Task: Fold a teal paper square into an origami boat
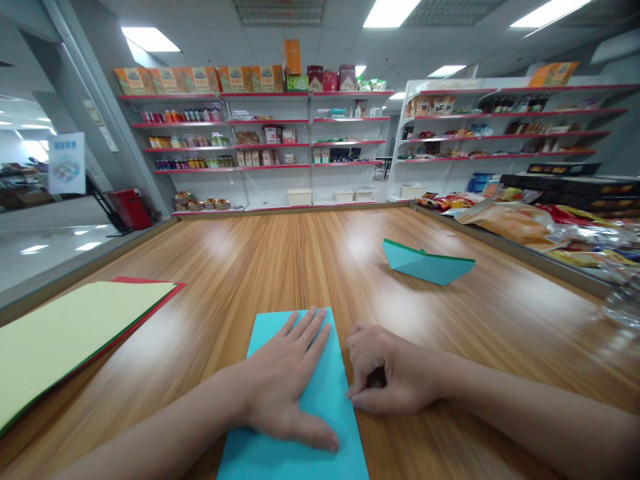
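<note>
A light blue sheet of paper [320,460], long and narrow as it lies, rests flat on the wooden table in front of me. My left hand [287,377] is open and palm down on it, fingers spread towards its far edge. My right hand [385,370] is closed at the paper's right edge, thumb and forefinger pinched together right at that edge. Its other fingers curl under and are partly hidden. Farther off to the right stands a folded blue paper boat [427,263] with a green rim, touched by neither hand.
On the left of the wooden table [240,260] lies a stack of coloured paper [75,333], pale yellow on top with green and red beneath. Packaged snacks [520,220] fill a surface along the right side. Stocked shelves [270,143] stand beyond the far edge.
</note>
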The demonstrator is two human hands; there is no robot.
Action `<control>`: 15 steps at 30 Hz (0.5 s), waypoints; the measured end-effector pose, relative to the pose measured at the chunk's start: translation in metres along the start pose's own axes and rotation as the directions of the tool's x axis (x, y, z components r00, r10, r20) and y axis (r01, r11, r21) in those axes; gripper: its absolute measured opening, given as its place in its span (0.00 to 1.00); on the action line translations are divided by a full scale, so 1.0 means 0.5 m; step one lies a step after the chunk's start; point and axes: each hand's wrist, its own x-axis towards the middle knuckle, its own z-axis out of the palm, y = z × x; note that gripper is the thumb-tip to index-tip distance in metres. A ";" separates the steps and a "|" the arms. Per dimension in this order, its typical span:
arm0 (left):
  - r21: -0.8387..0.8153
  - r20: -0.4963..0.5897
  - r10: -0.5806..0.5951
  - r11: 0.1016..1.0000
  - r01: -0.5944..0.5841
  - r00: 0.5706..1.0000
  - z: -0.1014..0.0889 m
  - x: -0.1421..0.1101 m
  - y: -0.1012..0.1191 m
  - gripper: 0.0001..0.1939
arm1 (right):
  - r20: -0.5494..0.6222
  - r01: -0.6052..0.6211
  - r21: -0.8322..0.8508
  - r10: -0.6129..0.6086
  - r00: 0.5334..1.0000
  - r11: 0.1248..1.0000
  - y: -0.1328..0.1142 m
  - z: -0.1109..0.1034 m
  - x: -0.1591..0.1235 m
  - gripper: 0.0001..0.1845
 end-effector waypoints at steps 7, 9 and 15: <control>-0.091 -0.023 0.134 0.987 -0.135 0.991 -0.003 -0.007 0.015 0.60 | -0.121 -0.118 -0.066 0.109 0.987 0.991 0.027 -0.009 0.004 0.08; -0.088 -0.024 0.134 0.987 -0.136 0.991 -0.002 -0.007 0.015 0.60 | -0.165 -0.182 -0.086 0.166 0.972 0.979 0.036 -0.014 0.005 0.08; -0.083 -0.008 0.134 0.987 -0.134 0.991 -0.003 -0.005 0.015 0.62 | -0.204 -0.272 -0.083 0.251 0.946 0.959 0.057 -0.024 0.009 0.11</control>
